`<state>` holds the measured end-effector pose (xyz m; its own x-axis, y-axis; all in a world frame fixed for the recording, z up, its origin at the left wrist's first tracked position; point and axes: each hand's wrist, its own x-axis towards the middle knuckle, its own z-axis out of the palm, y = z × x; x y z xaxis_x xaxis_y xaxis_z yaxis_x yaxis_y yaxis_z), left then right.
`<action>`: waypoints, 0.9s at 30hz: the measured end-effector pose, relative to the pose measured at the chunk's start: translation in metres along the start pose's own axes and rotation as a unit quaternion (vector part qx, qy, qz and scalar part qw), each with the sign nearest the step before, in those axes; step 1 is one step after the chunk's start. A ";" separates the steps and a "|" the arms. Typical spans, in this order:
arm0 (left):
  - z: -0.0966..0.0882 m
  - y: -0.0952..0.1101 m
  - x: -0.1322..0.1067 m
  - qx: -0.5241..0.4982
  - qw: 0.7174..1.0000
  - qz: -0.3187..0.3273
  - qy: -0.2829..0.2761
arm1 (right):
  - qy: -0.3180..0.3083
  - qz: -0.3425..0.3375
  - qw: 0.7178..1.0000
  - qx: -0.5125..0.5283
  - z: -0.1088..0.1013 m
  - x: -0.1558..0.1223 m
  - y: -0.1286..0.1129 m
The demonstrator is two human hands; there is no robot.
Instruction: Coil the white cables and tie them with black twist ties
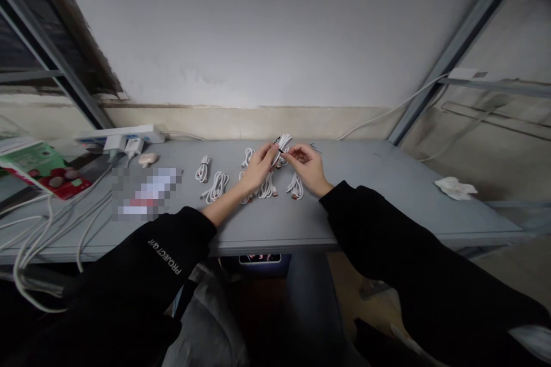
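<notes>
Above the desk, both hands meet at a coiled white cable [284, 141] with a black twist tie [276, 141] around it. My left hand [257, 170] is closed on the coil from the left side. With thumb and forefinger, my right hand [310, 168] pinches the dark tie at the coil's lower part. Below and around the hands lie several more coiled white cables, among them a bundle [267, 186] between the wrists and another bundle [295, 186] under the right hand. Further left rest a larger coil [217, 186] and a small tied coil [202, 169].
A power strip [150, 133] with white chargers stands at the back left, near a small beige case [148, 159] and a blurred-out flat item [148, 192]. Loose cords run over the left edge. Crumpled tissue [455, 188] lies far right on the grey desk [387, 200]. Thin dark ties [315, 147] lie behind the right hand.
</notes>
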<state>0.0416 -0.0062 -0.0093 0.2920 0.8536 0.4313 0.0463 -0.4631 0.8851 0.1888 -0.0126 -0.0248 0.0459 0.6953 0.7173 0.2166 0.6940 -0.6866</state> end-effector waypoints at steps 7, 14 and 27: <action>0.001 0.003 -0.002 0.011 1.000 0.012 0.012 | -0.029 -0.036 0.997 -0.059 -0.001 -0.002 0.000; -0.003 0.003 -0.005 0.062 0.991 0.117 -0.014 | -0.057 -0.016 0.998 -0.028 -0.004 -0.002 -0.001; -0.006 0.001 -0.003 0.191 0.967 0.167 0.030 | -0.118 0.185 0.968 0.119 0.003 -0.002 0.004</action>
<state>0.0345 -0.0082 -0.0086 0.2962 0.6485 0.7012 0.3115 -0.7596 0.5709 0.1865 -0.0107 -0.0290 -0.1530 0.9087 0.3885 -0.0047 0.3924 -0.9198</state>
